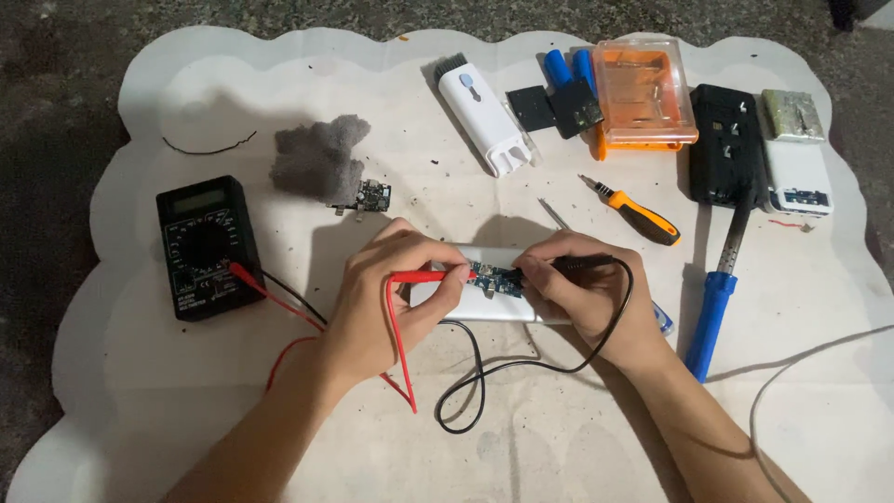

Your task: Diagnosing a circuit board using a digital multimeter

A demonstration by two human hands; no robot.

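My left hand [386,298] pinches a red test probe [421,277] whose tip touches a small blue circuit board [495,278]. My right hand [582,293] grips a black test probe [585,264] against the board's other end. The board lies on a white slab-shaped case [484,307] between both hands. Red and black leads [279,296] run left to a black multimeter [203,244] lying flat on the white mat [140,373].
A grey fibre wad [317,156] and a second small board [371,197] lie at upper left. Further back sit a white brush tool [484,114], blue cells [559,67] and an orange clear box [644,91]. An orange screwdriver [638,213], a blue-handled soldering iron [715,300] and black and white casings [726,144] lie to the right.
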